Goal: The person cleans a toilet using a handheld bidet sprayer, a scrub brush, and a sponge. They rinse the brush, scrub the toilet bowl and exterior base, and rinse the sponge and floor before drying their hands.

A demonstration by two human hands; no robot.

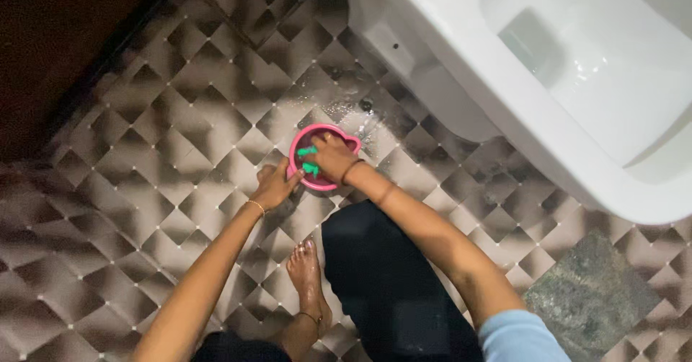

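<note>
A small pink plastic mug [344, 133] stands on the wet tiled floor beside the base of a white toilet [504, 81]. My left hand [274, 186] grips the mug's near-left rim and steadies it. My right hand [330, 156] reaches into the mug and is closed around a green scrubber [309, 159], of which only small parts show between the fingers. My bare foot [305, 268] rests on the floor below the mug, next to my dark-clothed knee.
The floor is brown and grey diamond-pattern tile [180, 153], wet near the toilet base. A dark wall or door [58, 37] fills the upper left. A rough grey stone patch [591, 297] lies at the lower right.
</note>
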